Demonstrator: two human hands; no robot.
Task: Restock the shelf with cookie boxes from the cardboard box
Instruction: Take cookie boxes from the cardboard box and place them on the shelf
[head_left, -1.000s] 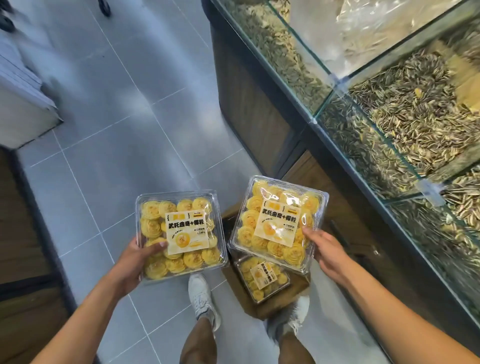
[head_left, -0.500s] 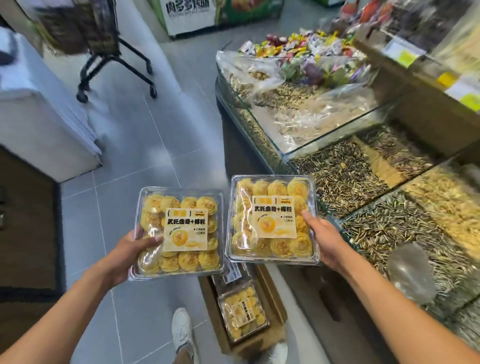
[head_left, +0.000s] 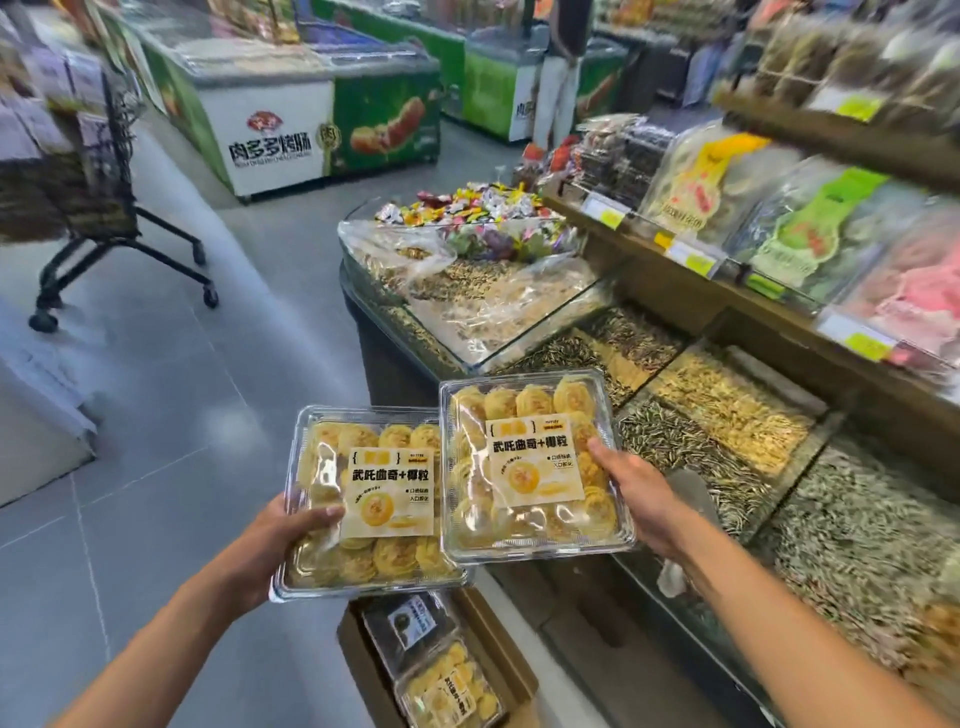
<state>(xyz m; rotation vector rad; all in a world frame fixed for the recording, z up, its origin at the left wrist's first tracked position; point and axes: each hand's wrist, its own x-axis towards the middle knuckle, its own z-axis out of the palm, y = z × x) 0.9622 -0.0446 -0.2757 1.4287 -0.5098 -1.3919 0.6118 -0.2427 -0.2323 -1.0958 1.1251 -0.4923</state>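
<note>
Cookie box (head_left: 384, 499), gripped at its left edge by the left hand (head_left: 283, 543), thumb curled over the lid; second cookie box (head_left: 535, 462), gripped at its right edge by the right hand (head_left: 636, 493), overlapping the first. Both are held in the air above the cardboard box (head_left: 501, 649) on the floor (head_left: 156, 415), which holds more cookies. At right, glass seed bins (head_left: 727, 415) lie below the wooden shelf (head_left: 691, 291).
</note>
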